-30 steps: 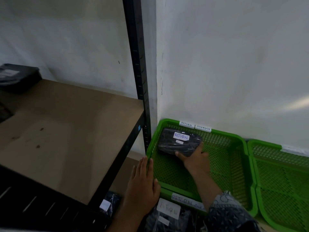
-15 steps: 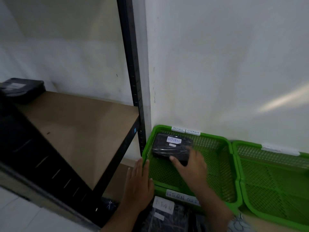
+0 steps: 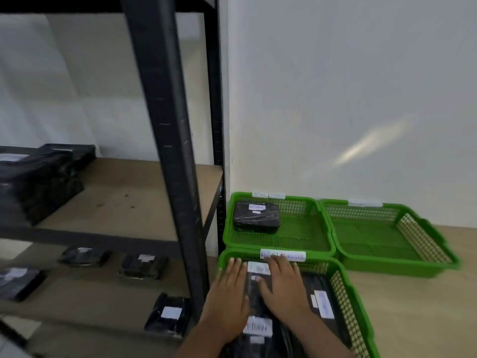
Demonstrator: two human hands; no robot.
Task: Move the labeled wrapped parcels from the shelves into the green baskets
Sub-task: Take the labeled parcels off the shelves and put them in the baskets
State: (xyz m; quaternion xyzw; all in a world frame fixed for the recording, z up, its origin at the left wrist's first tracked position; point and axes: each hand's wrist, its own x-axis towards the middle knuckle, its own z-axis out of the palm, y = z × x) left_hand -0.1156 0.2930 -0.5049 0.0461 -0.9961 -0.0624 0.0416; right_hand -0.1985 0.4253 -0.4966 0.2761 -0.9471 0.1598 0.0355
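Note:
A black wrapped parcel labelled RETURN [image 3: 256,217] lies alone in the far left green basket [image 3: 304,236], with no hand on it. The near green basket [image 3: 343,288] holds several black labelled parcels [image 3: 320,298]. My left hand [image 3: 229,293] and my right hand [image 3: 284,285] both lie flat, fingers spread, on top of those parcels. Neither hand grips anything. More black parcels sit on the lower shelf [image 3: 140,266] and in a stack on the middle shelf [image 3: 38,177].
A black metal shelf post [image 3: 165,140] stands just left of the baskets. A third green basket [image 3: 387,236] sits at the right by the white wall. Bare wooden floor [image 3: 418,311] stretches to the right of the baskets.
My right hand let go of the RETURN parcel in the far basket and drew back. Both hands now rest on the parcels in the near basket. The view has pulled back and lowered.

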